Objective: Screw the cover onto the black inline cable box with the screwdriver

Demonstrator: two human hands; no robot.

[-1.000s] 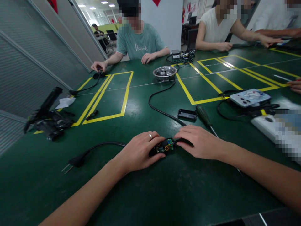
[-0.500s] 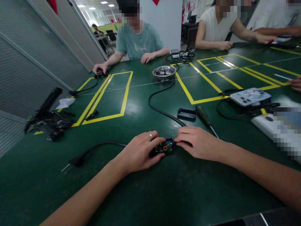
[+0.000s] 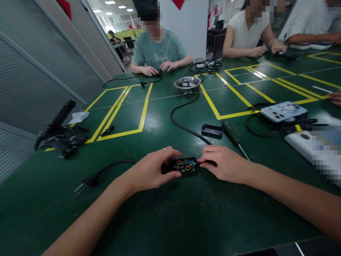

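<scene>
My left hand is closed around the left end of a small black adapter body, whose open top shows a circuit board with coloured parts. My right hand pinches its right end, where a black cable leaves toward the back of the table. A second black cable with a two-pin plug runs out from under my left hand. The adapter's loose black cover lies just behind my right hand, beside a green-handled screwdriver.
A metal bowl stands at mid-table. Black parts are piled at the left edge. A phone, cables and a white box lie at the right. Several people sit along the far side of the green table.
My left hand has slid back along the adapter, uncovering more of the circuit board. The person opposite has drawn a hand and its cable in toward their chest.
</scene>
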